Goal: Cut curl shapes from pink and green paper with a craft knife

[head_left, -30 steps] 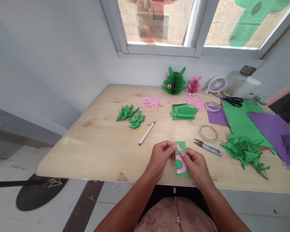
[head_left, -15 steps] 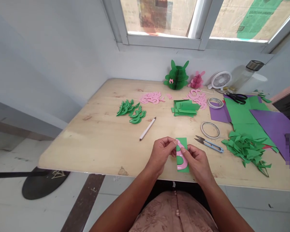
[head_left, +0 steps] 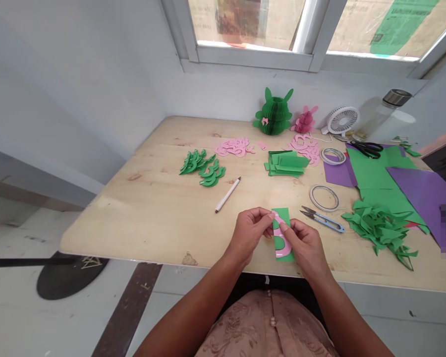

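Between my hands, near the table's front edge, is a green paper strip (head_left: 284, 218) with a pink paper cutout (head_left: 283, 249) laid flat along its left side. The cutout has curved openings through which green shows. My left hand (head_left: 250, 233) pinches the upper left edge of both pieces between thumb and fingers. On the right side, my right hand (head_left: 305, 243) grips the strip, its thumb pressed on the pink cutout. The fingers behind the paper are partly hidden. Thread snips (head_left: 323, 219) lie just right of my right hand, and a white pen (head_left: 228, 195) lies beyond my left.
Green cutouts (head_left: 208, 171), pink cutouts (head_left: 233, 147) and folded green strips (head_left: 287, 163) lie farther back. Tape rolls (head_left: 324, 198), green scraps (head_left: 381, 228), black scissors (head_left: 364, 148) and purple sheets (head_left: 419, 186) are on the right. A green paper figure (head_left: 274, 116) and a fan (head_left: 342, 120) stand by the wall.
The camera view has shifted slightly, so the table things sit a little higher. Both hands keep their hold on the green strip and pink cutout, almost unmoved.
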Demonstrator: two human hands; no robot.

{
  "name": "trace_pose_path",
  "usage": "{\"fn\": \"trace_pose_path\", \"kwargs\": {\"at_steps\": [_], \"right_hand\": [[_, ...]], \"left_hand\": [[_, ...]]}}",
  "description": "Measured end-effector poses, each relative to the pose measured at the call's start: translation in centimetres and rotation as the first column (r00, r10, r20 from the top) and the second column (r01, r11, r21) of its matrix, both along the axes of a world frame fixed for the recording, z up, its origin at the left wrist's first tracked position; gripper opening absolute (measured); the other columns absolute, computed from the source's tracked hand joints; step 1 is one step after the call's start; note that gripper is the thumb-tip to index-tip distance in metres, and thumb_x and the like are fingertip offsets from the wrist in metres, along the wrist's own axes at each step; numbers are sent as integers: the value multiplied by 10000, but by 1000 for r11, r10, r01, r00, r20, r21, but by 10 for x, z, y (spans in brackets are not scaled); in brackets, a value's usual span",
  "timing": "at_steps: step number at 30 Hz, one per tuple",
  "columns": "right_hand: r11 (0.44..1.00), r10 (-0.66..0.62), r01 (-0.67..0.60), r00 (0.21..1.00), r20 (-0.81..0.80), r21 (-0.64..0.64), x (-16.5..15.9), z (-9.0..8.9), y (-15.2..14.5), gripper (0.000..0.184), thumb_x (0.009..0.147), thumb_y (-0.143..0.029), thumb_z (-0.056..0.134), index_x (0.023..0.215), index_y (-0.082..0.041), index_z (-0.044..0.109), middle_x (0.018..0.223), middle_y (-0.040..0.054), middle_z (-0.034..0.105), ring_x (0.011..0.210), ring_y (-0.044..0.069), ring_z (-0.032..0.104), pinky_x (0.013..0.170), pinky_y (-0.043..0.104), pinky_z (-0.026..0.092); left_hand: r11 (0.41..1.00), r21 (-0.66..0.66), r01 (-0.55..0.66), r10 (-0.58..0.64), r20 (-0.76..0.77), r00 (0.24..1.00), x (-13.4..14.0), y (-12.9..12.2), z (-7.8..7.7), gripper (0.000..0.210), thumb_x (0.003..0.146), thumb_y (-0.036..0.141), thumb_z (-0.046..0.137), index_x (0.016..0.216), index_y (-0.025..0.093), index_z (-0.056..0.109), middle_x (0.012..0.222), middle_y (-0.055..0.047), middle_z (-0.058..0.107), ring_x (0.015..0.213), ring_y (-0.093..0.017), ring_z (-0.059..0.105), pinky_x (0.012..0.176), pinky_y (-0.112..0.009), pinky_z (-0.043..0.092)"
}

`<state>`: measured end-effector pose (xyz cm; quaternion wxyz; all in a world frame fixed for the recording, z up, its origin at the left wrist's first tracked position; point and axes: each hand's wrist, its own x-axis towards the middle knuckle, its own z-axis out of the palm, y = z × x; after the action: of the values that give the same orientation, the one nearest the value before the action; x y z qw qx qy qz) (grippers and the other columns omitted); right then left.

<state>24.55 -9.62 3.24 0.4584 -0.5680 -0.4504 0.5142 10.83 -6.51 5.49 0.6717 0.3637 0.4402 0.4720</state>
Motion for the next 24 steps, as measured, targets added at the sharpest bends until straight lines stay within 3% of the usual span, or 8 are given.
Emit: {"fn": "trace_pose_path", "kwargs": {"at_steps": [13,24], "right_hand": [[1000,-12,10,997,72,22,2,-3,0,369,822,-476,639,631,-189,509,586,-48,401,569,108,328,523,250,263],[1000,-6,6,1000,9,-23,-1,8,-2,360,779,-503,668,654,-177,581,605,-27,472,574,114,395,522,237,315]], "left_hand": [[1000,-21,22,-22,9,1000,0,1,-3,229,685,348,716,640,132,653,529,10,568,509,-87,499,541,-215,413],[999,-37,-12,12,5,1000,3,4,-5,207,662,334,716,660,134,661,535,7,583,496,-88,503,505,-214,412]]}}
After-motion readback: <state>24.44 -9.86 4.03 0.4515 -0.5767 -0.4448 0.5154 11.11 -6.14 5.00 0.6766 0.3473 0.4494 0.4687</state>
